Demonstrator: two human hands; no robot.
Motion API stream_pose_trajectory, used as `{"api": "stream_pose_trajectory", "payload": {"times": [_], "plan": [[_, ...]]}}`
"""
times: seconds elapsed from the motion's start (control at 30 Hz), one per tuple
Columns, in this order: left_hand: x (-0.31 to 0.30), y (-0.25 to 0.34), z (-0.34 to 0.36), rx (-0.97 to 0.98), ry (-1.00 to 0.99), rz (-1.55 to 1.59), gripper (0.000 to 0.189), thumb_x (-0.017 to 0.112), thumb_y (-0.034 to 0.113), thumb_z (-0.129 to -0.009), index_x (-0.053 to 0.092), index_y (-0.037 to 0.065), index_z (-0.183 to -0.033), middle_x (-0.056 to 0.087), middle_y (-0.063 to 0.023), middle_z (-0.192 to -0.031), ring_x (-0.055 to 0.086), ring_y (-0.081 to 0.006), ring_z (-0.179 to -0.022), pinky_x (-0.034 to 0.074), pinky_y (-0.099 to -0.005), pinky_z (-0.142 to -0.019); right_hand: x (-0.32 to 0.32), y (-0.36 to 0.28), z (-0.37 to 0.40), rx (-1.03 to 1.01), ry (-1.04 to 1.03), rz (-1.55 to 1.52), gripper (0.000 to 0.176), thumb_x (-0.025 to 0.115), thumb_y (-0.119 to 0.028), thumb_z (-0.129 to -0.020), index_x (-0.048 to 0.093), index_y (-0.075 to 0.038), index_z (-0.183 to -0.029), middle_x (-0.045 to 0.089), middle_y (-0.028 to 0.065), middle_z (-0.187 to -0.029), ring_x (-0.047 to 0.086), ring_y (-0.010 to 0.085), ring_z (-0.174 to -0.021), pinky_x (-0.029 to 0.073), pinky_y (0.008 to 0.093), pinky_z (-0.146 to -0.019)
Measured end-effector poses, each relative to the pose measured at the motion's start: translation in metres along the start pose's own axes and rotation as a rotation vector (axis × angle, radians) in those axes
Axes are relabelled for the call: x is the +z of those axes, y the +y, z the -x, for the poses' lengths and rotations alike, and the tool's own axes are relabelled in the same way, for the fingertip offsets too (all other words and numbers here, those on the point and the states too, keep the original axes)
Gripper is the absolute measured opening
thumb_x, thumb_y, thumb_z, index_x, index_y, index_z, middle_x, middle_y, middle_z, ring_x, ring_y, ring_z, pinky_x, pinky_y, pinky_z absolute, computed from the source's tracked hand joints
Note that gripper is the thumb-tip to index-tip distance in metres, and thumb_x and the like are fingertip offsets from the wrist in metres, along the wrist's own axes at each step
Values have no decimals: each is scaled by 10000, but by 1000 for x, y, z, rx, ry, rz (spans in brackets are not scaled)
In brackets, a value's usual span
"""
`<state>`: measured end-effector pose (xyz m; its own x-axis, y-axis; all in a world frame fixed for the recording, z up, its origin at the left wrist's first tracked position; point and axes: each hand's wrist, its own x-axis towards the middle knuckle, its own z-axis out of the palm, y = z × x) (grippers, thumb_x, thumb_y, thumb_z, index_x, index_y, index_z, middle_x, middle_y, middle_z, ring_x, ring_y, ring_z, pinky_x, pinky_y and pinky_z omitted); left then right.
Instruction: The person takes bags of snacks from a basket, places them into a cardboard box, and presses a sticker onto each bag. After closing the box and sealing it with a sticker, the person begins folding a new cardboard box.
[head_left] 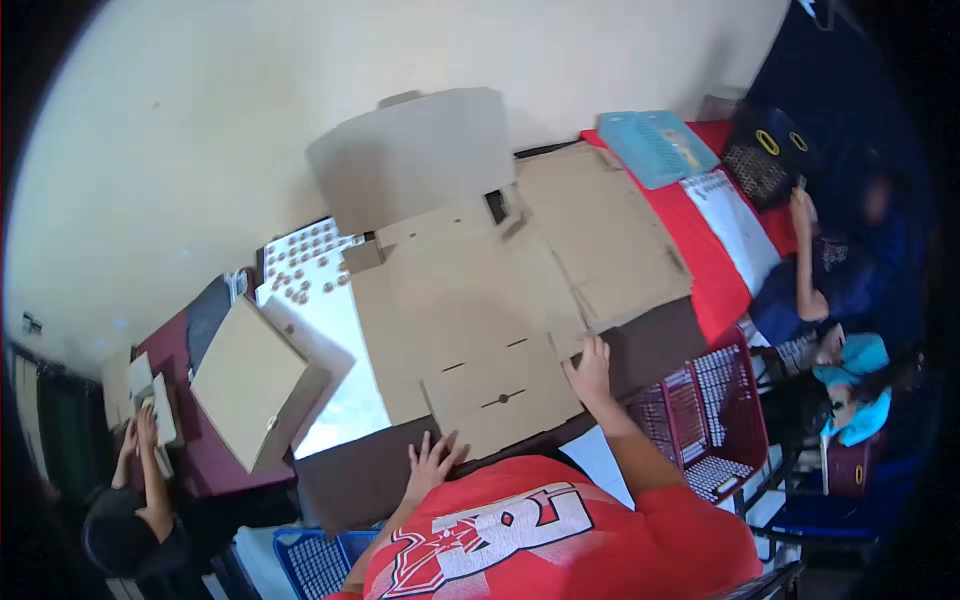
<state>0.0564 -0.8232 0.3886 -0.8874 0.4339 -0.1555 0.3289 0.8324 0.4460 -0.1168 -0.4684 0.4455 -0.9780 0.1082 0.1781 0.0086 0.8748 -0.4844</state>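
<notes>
An unfolded brown cardboard box (450, 290) lies flat in front of me, its big back panel (415, 150) standing up toward the wall. The front flap (505, 395) has short slits and a small round hole. At the flap's lower left corner is my left hand (436, 462), fingers spread, touching or very close to the edge. My right hand (590, 370) rests at the flap's right edge with fingers extended and thumb apart. Neither hand appears to grip anything.
Flat cardboard (600, 230) lies to the right, a closed box (255, 385) to the left. Small round pieces (305, 260) sit on a white surface. A red basket (705, 420) stands right, a blue crate (320, 565) below left. Two people (135, 530) (820, 270) work at the sides.
</notes>
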Motion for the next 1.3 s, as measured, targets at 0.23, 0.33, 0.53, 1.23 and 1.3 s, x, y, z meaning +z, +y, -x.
{"api": "stream_pose_trajectory", "payload": {"times": [0.23,0.33,0.53,1.23,1.3], "plan": [[-20,-4,-28,123,49,-83,575,574,555,-830,515,256,-1318,370,-75,-1452,203,-379,-1409,122,-729,-1045,14,81,66,317,-524,-533,512,662,-194,-847,402,13,-1236,611,152,-954,604,246,-895,485,354,-806],[-35,3,-32,141,7,-55,535,571,531,-844,538,217,-1276,428,-46,-1417,274,-334,-1387,155,-700,-1059,15,73,79,128,-406,-359,489,693,-254,-825,486,-17,-1200,577,166,-1085,576,236,-997,499,377,-801],[-35,1,-38,87,151,162,445,591,357,-868,552,106,-1234,480,-78,-1375,399,-326,-1299,307,-536,-1058,-35,27,74,-83,-424,-494,467,777,-138,-733,573,-50,-1144,484,142,-1098,554,282,-1009,480,357,-872],[-37,53,-66,-950,792,681,436,616,437,-880,591,7,-945,623,-148,-755,626,-265,-704,476,-381,-641,-9,-36,-51,-815,-634,77,449,734,-258,-769,569,-71,-1141,565,118,-1130,512,312,-1099,400,441,-933],[-37,52,-69,-996,751,738,409,614,414,-880,603,26,-1008,625,-158,-773,626,-294,-726,477,-389,-650,-6,-41,-41,-782,-763,98,596,754,-311,-745,515,-88,-1243,541,114,-1211,486,306,-1164,389,447,-969]]}}
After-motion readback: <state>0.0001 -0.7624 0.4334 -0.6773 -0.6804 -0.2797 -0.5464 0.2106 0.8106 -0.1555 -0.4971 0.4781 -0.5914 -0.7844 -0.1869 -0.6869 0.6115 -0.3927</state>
